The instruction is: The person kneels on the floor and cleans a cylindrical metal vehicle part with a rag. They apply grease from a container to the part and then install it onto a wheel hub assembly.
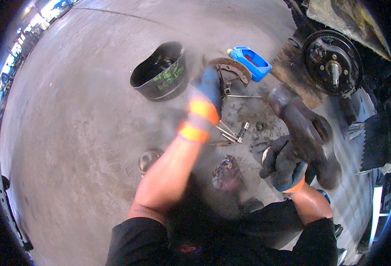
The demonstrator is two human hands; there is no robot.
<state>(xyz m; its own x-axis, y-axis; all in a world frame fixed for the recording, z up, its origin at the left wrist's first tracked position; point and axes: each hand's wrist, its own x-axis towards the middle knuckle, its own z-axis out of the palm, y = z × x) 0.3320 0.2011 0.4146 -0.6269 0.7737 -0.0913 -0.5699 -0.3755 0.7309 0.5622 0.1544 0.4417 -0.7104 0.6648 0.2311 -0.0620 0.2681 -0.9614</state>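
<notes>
My left hand, in a blue glove with an orange cuff, reaches out over the floor beside a curved brake shoe. Motion smears its fingers, so its grip is hidden. A thin metal rod lies just right of it. My right hand, gloved in dark grey and blue, is closer to my body with its fingers curled. A small pale edge shows at those fingers, but what they hold is not clear. Between the hands lie a socket wrench and a small dark ring. Nearer me is a crumpled rag.
A black tub with green lettering stands ahead on the left. Beyond the brake shoe is a cut-open blue jug. A brake backing plate with spindle is mounted at right, near a long dark rounded shape. A round metal part lies left.
</notes>
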